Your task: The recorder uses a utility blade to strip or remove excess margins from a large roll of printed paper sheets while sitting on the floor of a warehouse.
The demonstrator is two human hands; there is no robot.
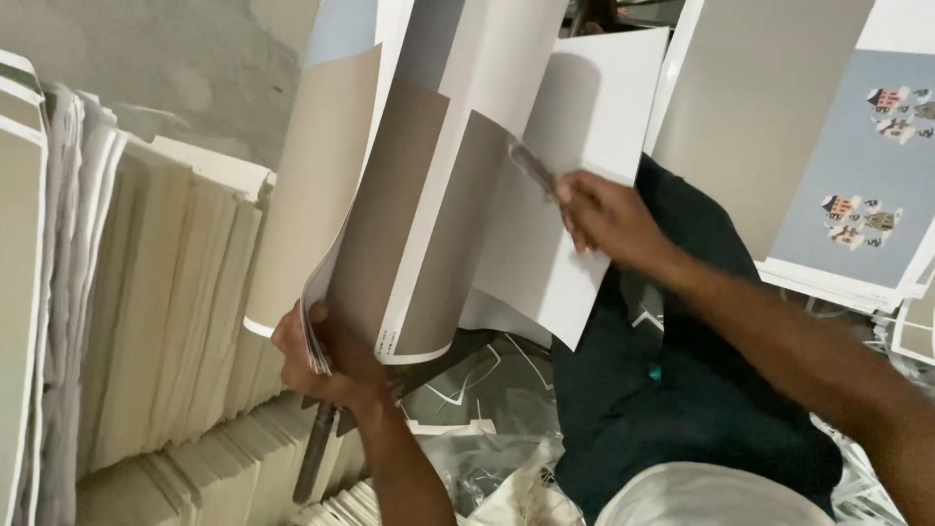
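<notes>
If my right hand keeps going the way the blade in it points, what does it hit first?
The right hand holds a thin blade aimed up and left. First in line looks like the curled grey-brown sheet, which the tip seems to touch already, though depth is hard to judge.

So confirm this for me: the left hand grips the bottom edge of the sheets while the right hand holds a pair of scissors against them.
Not scissors. The head view shows the right hand holding a narrow flat blade against the sheets. The left hand does grip their bottom edge.
</notes>
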